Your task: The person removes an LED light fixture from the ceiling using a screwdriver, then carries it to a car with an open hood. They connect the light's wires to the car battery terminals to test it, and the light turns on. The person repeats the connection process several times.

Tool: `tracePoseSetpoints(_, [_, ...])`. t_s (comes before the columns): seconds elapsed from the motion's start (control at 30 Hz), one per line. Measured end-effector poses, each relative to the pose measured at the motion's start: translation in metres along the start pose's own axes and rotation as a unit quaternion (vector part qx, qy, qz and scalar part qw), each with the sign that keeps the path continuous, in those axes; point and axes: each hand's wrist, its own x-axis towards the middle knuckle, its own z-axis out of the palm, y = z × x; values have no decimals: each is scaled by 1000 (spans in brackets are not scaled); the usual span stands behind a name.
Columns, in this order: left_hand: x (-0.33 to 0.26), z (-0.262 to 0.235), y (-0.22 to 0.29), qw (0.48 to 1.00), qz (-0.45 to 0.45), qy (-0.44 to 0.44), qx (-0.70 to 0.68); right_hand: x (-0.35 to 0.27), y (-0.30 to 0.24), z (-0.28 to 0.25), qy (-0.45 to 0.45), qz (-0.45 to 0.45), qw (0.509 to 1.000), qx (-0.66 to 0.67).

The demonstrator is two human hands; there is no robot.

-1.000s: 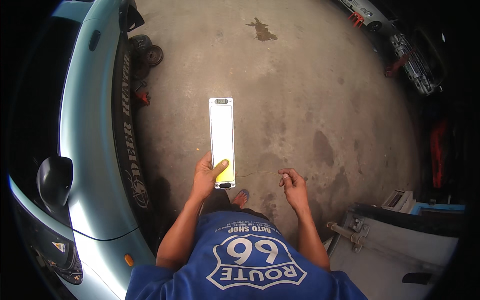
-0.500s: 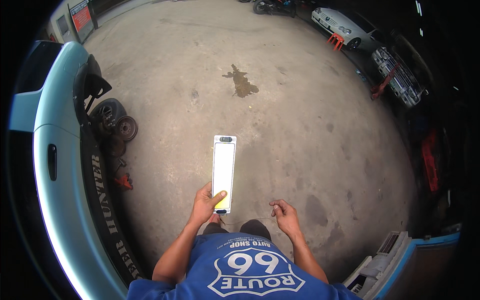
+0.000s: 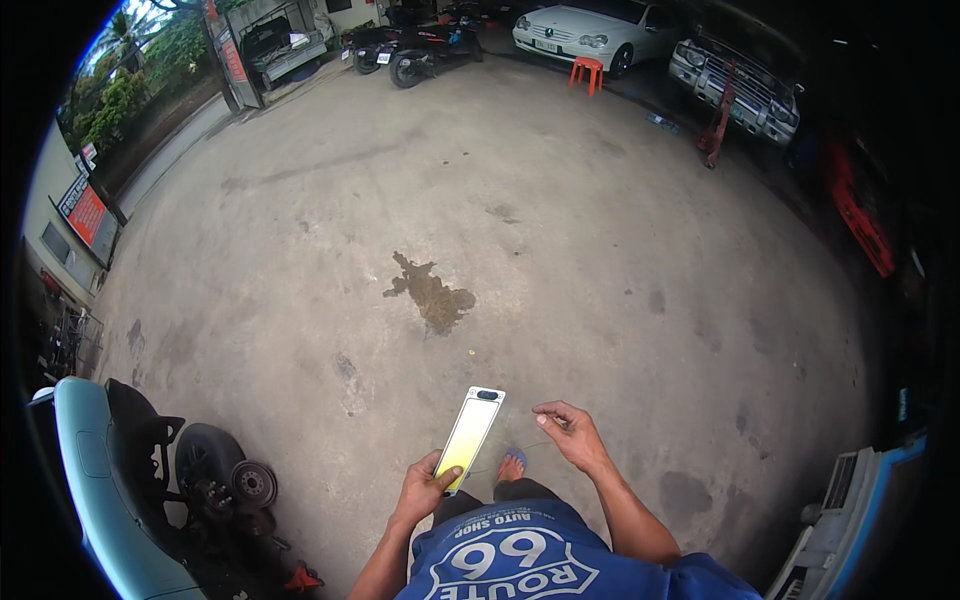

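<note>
The person stands on a stained concrete floor [image 3: 560,230] and holds a long flat white panel [image 3: 470,437] out in front of the body. The left hand [image 3: 424,490] is closed around the panel's near end, thumb pressed on top, so the panel juts forward and slightly to the right over the floor, face up, probably to keep it level and readable from above. Its far end carries a small dark fitting.

The right hand [image 3: 570,434] is just beside the panel but apart from it, fingers curled together as if pinching something small; a thin line seems to run from it toward the panel, though it is too fine to be sure, and whether the fingers actually grip anything cannot be told.

Below the panel a foot in a blue sandal [image 3: 512,464] shows. A dark spill [image 3: 432,296] lies well ahead on the floor. At the lower left a pale blue car [image 3: 95,490] sits with a bare wheel hub [image 3: 252,484] exposed.
</note>
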Motion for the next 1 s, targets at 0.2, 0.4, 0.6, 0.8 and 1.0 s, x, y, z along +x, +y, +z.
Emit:
tracePoseSetpoints(0.2, [192, -51, 78, 998, 60, 5, 13, 259, -120, 10, -170, -74, 974, -134])
tracePoseSetpoints(0.4, [392, -126, 153, 992, 125, 0, -15, 464, -170, 56, -155, -83, 974, -143])
tracePoseSetpoints(0.6, [513, -200, 250, 985, 153, 83, 12, 617, -235, 93, -221, -266, 932, -112])
tracePoseSetpoints(0.8, [571, -224, 279, 949, 150, 275, -38, 737, -264, 160, -445, -349, 824, -19])
tracePoseSetpoints(1.0, [539, -186, 274, 869, 57, 479, -113, 772, -271, 231, -675, -343, 649, 79])
